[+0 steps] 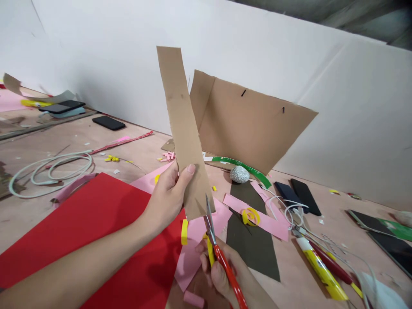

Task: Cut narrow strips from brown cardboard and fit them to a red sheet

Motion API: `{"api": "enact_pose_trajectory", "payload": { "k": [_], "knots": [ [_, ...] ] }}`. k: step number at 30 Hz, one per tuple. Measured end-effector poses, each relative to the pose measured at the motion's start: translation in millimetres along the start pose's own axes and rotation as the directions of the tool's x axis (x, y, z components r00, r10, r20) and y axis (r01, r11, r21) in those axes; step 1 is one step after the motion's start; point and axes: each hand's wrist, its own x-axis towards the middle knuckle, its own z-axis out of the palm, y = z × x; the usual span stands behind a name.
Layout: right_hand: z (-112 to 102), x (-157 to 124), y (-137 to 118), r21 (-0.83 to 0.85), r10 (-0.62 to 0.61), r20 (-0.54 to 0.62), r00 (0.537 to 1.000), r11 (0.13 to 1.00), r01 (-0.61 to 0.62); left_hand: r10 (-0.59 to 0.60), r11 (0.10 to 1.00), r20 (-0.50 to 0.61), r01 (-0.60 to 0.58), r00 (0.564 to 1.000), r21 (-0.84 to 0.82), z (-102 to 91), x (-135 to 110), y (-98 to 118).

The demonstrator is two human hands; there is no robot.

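A long strip of brown cardboard (183,124) stands tilted in my left hand (170,193), pinched near its lower part with the thumb across the front. My right hand (225,270) is closed around a pair of scissors (225,262) with red handles. The metal blades point upward, with one blade in front of the strip's lower right corner. A curved yellow piece (210,249) shows by my right fingers; I cannot tell whether it belongs to the scissors. Beneath my hands lie a large red sheet (106,231) and pink paper (196,253).
A folded cardboard panel (247,124) leans on the white wall (122,51). To the right are a foil ball (239,174), a dark grey strip (254,249), dark phones (305,196), cables and a yellow tube (322,268). A coiled white cable (51,171) lies left.
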Motion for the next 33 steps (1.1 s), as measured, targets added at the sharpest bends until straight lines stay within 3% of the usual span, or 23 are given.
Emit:
{"api": "enact_pose_trajectory", "payload": {
  "k": [10,23,33],
  "knots": [
    [-0.1,2.4,1.6,0.067,0.102,-0.011,0.995,0.993,-0.101,0.005,1.000,0.026,-0.005,1.000,-0.021,-0.6,0.6,-2.3],
    [3.9,-19.1,-30.0,-0.078,0.011,-0.005,1.000,0.997,-0.011,-0.016,0.999,0.005,0.016,1.000,0.027,1.8,-0.3,3.0],
    [7.7,-21.5,-24.1,-0.128,-0.031,-0.037,0.999,0.991,0.026,-0.046,0.998,0.048,0.048,0.998,-0.031,1.5,-0.2,0.4]
  ]
}}
